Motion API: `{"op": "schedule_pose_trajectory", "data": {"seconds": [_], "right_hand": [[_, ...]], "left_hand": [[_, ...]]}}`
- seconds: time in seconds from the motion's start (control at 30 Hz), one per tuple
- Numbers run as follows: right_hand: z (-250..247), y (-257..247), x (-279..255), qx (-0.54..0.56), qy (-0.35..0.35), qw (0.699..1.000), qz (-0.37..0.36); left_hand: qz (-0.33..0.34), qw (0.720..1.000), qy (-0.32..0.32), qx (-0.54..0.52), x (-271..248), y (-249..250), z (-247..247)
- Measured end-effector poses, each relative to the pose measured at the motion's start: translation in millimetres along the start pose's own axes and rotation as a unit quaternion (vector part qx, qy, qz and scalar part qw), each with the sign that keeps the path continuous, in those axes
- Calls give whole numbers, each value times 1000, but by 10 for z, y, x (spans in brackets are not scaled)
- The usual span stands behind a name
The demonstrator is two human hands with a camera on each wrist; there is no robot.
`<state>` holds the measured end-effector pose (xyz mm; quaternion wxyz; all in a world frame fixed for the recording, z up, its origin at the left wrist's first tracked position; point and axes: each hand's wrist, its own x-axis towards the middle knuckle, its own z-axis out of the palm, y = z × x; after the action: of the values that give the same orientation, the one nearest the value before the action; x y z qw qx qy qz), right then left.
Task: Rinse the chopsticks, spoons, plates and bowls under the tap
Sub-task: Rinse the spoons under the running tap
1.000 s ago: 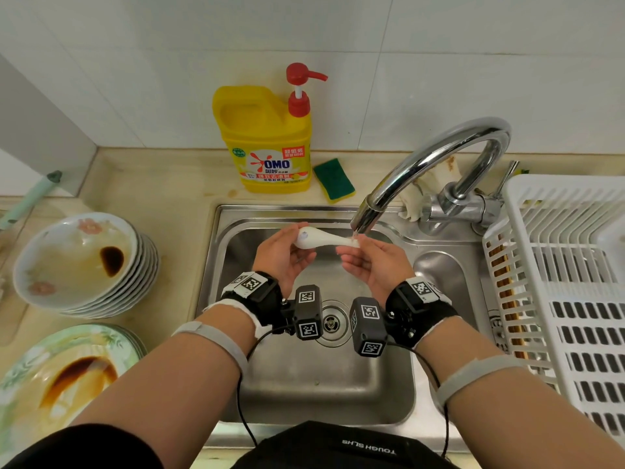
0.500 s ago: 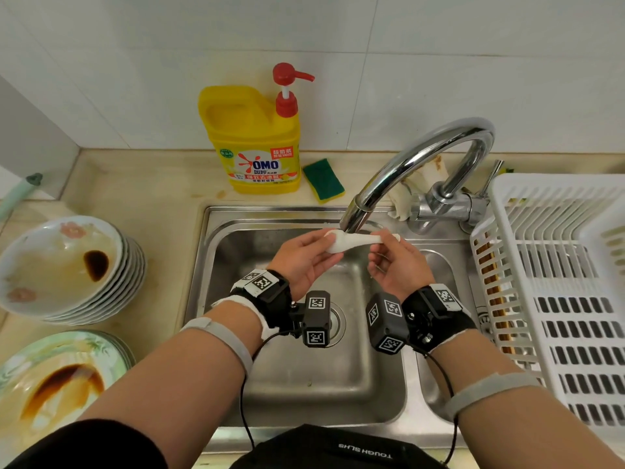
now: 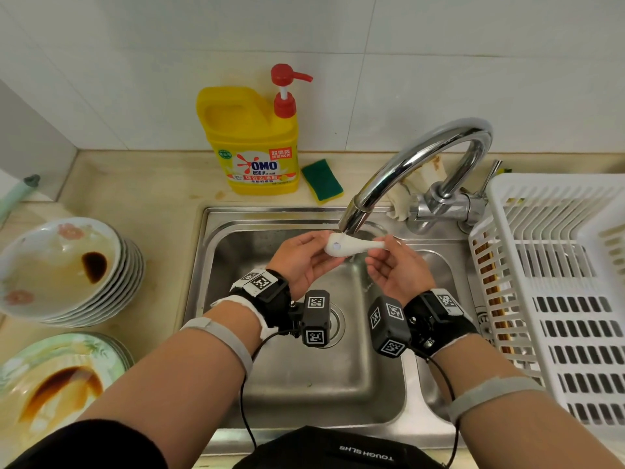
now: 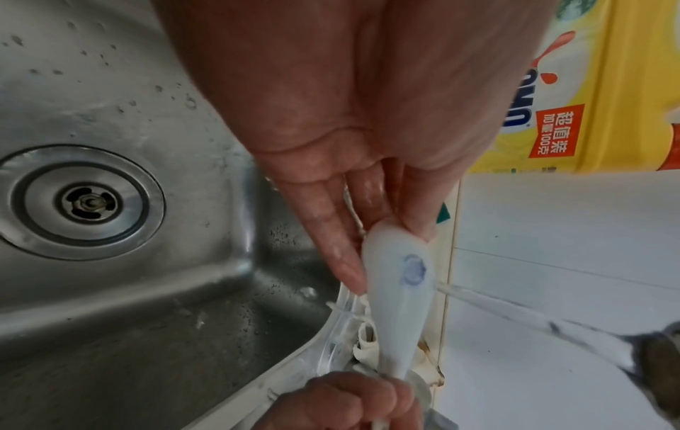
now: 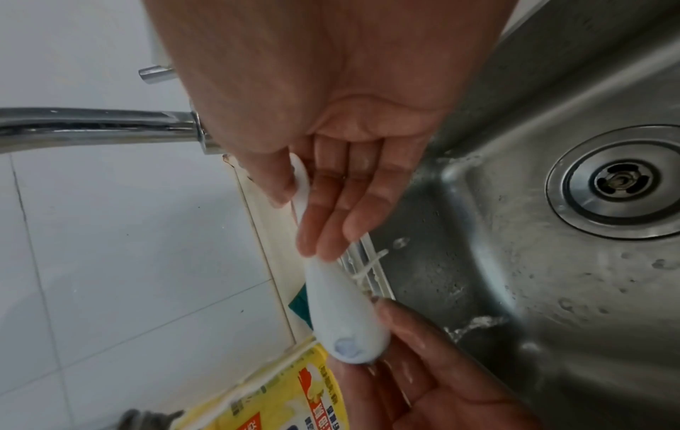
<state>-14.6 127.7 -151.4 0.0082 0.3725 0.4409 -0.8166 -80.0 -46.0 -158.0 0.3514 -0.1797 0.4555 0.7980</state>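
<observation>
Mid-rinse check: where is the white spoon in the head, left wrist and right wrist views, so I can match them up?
Head: white spoon at centre, below the tap spout, held between both hands.
Left wrist: lower centre, bowl end up.
Right wrist: centre to lower centre, bowl end down.
Shared landmark: the yellow detergent bottle, at upper right and bottom.

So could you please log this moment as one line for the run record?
step: rinse spoon | left hand: holds bowl end | right hand: pinches handle | tap: running | dirty bowls: waiting on counter

One spoon (image 3: 351,247), two plate stacks (image 3: 67,265) (image 3: 57,384), one bottle (image 3: 252,143), one sponge (image 3: 323,180), one basket (image 3: 558,282).
</observation>
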Motion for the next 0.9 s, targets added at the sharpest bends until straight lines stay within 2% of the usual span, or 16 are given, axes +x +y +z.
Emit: {"op": "schedule_pose_trajectory", "data": {"seconds": [0.1, 0.2, 0.4, 0.57, 0.77, 0.9], "right_hand": [[59, 14, -10, -23, -11, 1000, -12], [118, 78, 2, -92, -13, 994, -62], [104, 113, 44, -237, -17, 961, -140], [97, 67, -12, -237, -21, 956, -172], [70, 58, 30, -227, -14, 958, -176], [50, 125, 86, -223, -6, 963, -148]], "left_hand": [[4, 1000, 18, 4, 1, 2, -31], [10, 999, 46, 11, 18, -12, -58], [5, 996, 59, 72, 48, -35, -84], [1, 991, 24, 132, 45, -77, -51], [31, 983, 38, 177, 81, -94, -25], [35, 979, 48, 196, 71, -29, -77]]}}
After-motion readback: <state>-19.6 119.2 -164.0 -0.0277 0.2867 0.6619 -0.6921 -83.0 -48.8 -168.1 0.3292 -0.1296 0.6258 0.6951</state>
